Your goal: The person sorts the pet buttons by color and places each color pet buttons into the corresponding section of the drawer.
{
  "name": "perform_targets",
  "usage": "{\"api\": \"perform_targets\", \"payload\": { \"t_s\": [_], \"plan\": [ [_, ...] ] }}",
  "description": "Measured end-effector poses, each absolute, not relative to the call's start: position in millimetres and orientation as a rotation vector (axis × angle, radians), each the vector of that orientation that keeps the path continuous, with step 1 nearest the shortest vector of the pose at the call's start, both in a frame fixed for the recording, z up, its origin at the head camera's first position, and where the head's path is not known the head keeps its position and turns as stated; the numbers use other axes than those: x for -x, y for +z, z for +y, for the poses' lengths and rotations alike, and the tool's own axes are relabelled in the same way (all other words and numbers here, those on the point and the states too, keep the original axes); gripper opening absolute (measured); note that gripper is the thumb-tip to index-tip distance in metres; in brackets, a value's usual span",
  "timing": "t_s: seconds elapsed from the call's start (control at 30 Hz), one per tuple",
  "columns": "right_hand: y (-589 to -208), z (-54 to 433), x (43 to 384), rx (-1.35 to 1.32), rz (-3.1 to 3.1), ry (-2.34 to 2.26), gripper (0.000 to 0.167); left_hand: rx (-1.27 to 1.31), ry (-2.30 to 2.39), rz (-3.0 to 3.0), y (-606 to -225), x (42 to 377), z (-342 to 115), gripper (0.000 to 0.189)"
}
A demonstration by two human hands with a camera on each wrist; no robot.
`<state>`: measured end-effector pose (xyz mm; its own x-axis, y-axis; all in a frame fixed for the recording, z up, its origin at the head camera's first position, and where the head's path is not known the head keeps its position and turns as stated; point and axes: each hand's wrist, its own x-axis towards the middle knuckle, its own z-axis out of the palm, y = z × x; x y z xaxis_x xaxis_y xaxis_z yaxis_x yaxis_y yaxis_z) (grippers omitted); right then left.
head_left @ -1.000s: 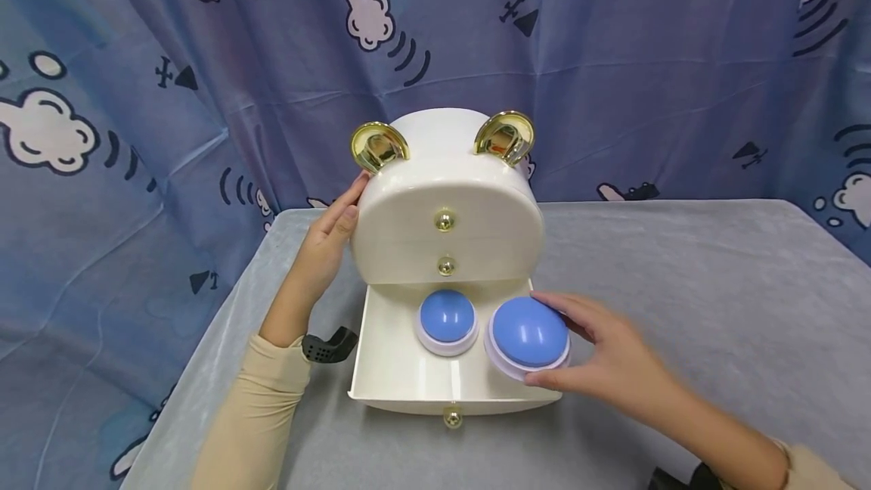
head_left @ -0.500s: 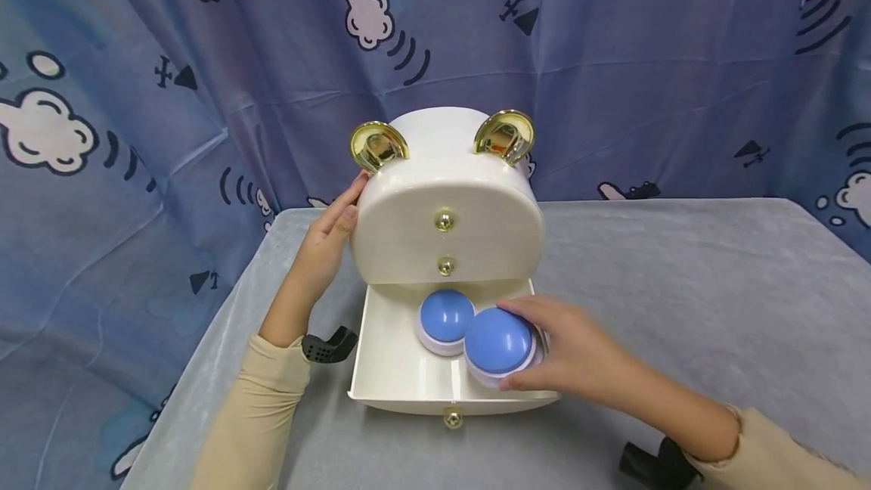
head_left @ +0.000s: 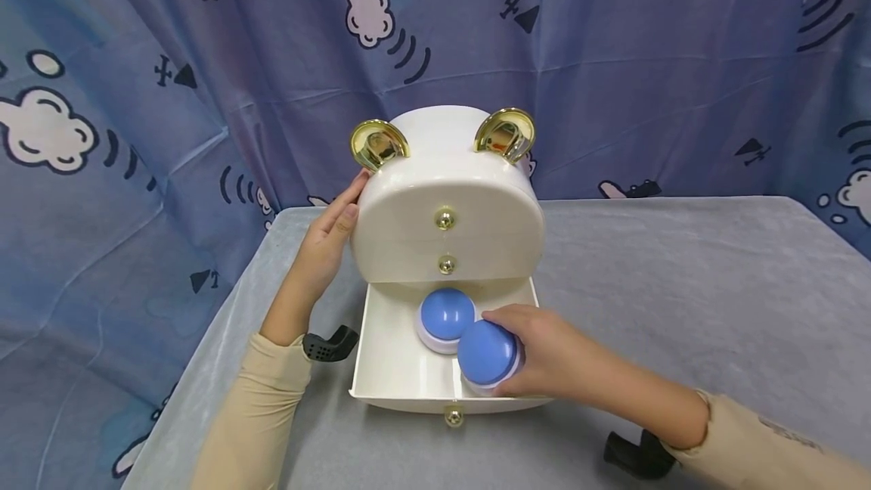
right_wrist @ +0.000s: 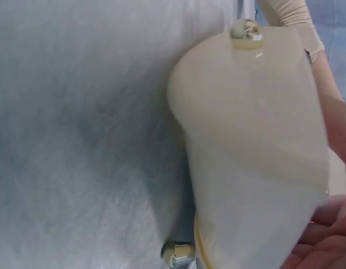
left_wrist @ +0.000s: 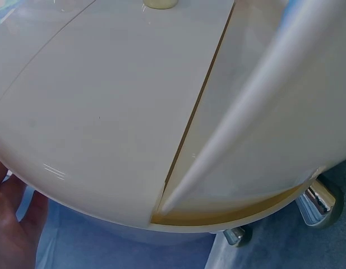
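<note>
My right hand (head_left: 544,350) grips a round blue-domed container (head_left: 486,352) with a pale base, thumb and fingers curled about its right side. It is over the front right of the pulled-out bottom drawer (head_left: 384,354), in view overlapping a second blue-domed container (head_left: 447,314) that sits in the drawer. In the right wrist view the drawer's wall (right_wrist: 251,151) hides the held container. My left hand (head_left: 323,244) rests with straight fingers against the left side of the white cabinet (head_left: 401,240); its fingertips pass behind the gold ear in the head view.
Two gold ears (head_left: 378,146) stick up from the cabinet's top, and gold knobs (head_left: 445,218) mark its drawer fronts. A grey cloth covers the table (head_left: 680,286). Behind hangs a patterned blue curtain (head_left: 612,97). Each wrist wears a black band (head_left: 331,345).
My right hand has carried the blue-domed container leftward and slightly nearer, from the drawer's right side toward its front middle, tilting it. The left hand stays on the cabinet.
</note>
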<state>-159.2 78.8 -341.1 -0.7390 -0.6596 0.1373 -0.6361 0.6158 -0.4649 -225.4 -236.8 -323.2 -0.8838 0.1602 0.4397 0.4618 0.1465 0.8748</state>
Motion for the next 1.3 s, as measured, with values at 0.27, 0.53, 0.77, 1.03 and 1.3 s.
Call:
{"api": "perform_targets", "payload": {
  "t_s": [0.27, 0.53, 0.77, 1.03, 1.3],
  "plan": [
    [-341.7, 77.8, 162.6, 1.16, 2.756, -0.577, 0.082, 0.605, -1.813, -2.18, -322.8, 226.0, -236.3, 0.053],
    [-339.4, 79.8, 164.5, 1.071, 2.67, -0.632, 0.085, 0.599, -1.795, -2.204, -323.9, 227.5, -237.7, 0.052],
    [-331.6, 83.6, 152.4, 0.944, 2.566, -1.214, 0.058, 0.594, -1.81, -2.196, -323.2, 225.8, -237.2, 0.052],
    [-333.7, 86.1, 116.0, 0.794, 1.818, -1.766, 0.046, 0.593, -1.789, -2.201, -320.3, 225.6, -235.6, 0.053],
    [-353.0, 85.2, 101.4, 0.724, 1.622, -1.849, 0.043, 0.584, -1.797, -2.204, -322.0, 225.5, -235.1, 0.055]
  ]
}}
